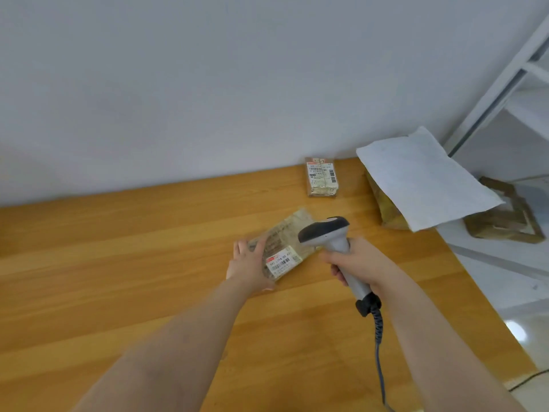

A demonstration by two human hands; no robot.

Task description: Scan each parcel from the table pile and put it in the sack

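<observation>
**A:** Where does the parcel lie?

**B:** Flat on the wooden counter, near the middle, with its printed label facing up. The person's left grip rests on its left end. The fingers are laid out fairly straight across the wrapping, pressing it down rather than curling round it.

**A:** And the other one?

**B:** The right grip is wrapped tight round the handle of a grey scanner. The scanner's dark head is tilted down over the right end of the parcel, just above it (whether it touches cannot be told). A coiled cable runs from the foot of the handle toward the near edge of the view.

**A:** What else is on the counter?

**B:** A second parcel lies at the far edge by the wall, label up and well apart from the first. To its right, at the counter's corner, a white bag lies tilted over a yellow-brown packet, hiding most of it.

**A:** And beyond the counter?

**B:** Folded cardboard sits on the pale floor to the right. A white shelf frame rises behind it.
</observation>
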